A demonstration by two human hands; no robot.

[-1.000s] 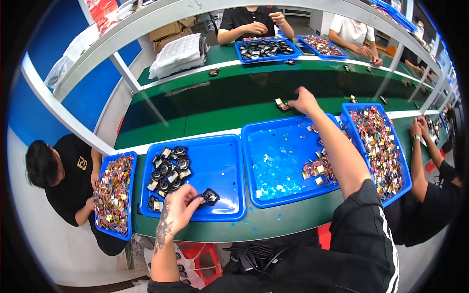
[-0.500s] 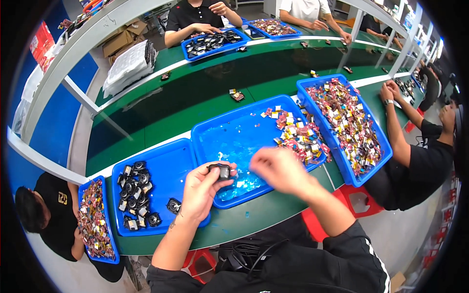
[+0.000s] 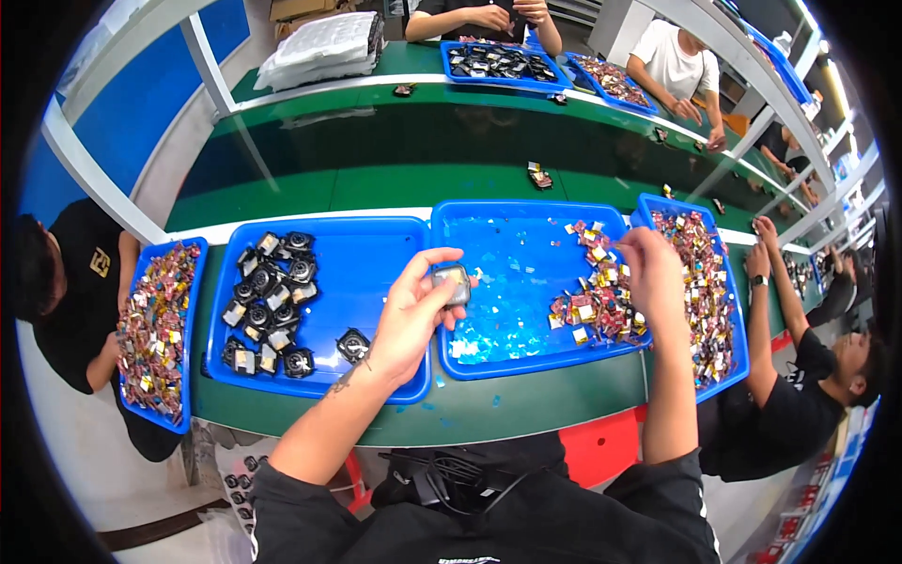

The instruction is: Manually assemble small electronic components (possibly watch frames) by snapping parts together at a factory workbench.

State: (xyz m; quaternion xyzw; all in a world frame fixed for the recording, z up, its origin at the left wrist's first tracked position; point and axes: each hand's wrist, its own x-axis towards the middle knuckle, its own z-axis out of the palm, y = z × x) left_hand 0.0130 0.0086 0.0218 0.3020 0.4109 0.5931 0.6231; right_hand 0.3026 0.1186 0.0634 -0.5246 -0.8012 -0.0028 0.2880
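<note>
My left hand holds a small grey-black square part up over the gap between two blue trays. The left tray carries a cluster of similar black parts. My right hand hovers over a heap of small red, yellow and white pieces in the middle tray; its fingers pinch together, and what they hold is too small to tell.
A third blue tray full of coloured pieces sits on the right, and another stands at the far left by a seated person. A person on the right reaches in with a hand. A green conveyor runs behind, more people beyond it.
My right hand has swung from in front of me out to the right, over the heap of coloured pieces. My left hand still holds the small part.
</note>
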